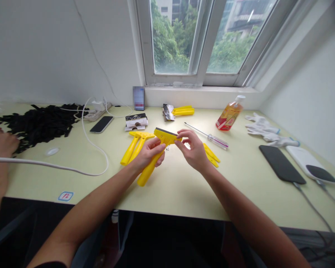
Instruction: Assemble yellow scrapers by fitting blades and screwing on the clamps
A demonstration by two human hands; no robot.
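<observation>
A yellow scraper [148, 172] with a dark strip along its head is tilted above the table. My left hand [153, 150] is wrapped round its upper handle. At the right end of the head, the fingers of my right hand [192, 149] pinch the scraper. More yellow scrapers [132, 149] lie just left of my left hand. Flat yellow pieces [212, 154] rest beside my right wrist. Small metal bits [167, 147] are on the table beneath the scraper head, partly hidden. Behind my right hand lies a screwdriver [217, 142] with a clear handle.
Black strips [41, 123] are heaped at the left, near another person's hand [2, 143]. A white cable [86, 173] crosses the table. Small boxes [136, 121], a bottle [229, 115], white gloves [267, 130] and a dark phone [281, 163] surround the work area.
</observation>
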